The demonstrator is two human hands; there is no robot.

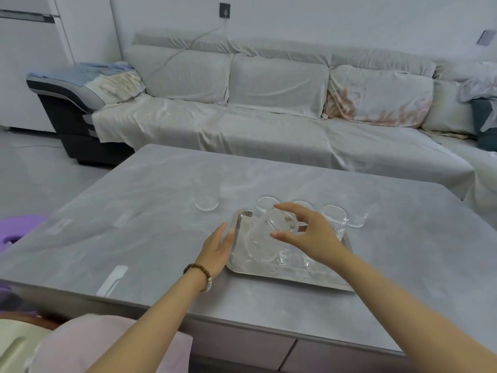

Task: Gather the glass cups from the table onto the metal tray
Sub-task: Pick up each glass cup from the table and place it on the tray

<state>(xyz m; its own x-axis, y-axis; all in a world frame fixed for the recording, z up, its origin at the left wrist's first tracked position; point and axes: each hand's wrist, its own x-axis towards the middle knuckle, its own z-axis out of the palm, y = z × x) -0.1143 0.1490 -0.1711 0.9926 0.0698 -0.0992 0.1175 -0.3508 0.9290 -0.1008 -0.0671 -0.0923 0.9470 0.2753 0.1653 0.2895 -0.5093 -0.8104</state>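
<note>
You are leaning over a grey stone-look table (150,216) with a rectangular shiny metal tray (271,274) sitting on its near-right part. Your right hand (309,235) is reaching over the tray, thumb and fingers spread around the rim of a clear ribbed glass cup (265,239). The thumb is lying at the near side of the rim and the index finger is arching over the far side. Whether the fingertips are actually pressing the glass cannot be told. That cup is standing tilted over the left part of the tray.

Your left hand (219,247), wearing a brown and white beaded bracelet (200,274) at the wrist, is resting flat with fingers together against the tray's left edge, holding nothing.

Several more clear glass cups are standing on the tray, partly hidden beneath your right hand. A row of them is showing along the far edge, including one ribbed cup at the far right corner (334,218). A clear glass tumbler (205,196) is standing on the bare table, to the far left of the tray and apart from it. Another small clear glass (360,216) is sitting just beyond the tray's far right corner.
</note>
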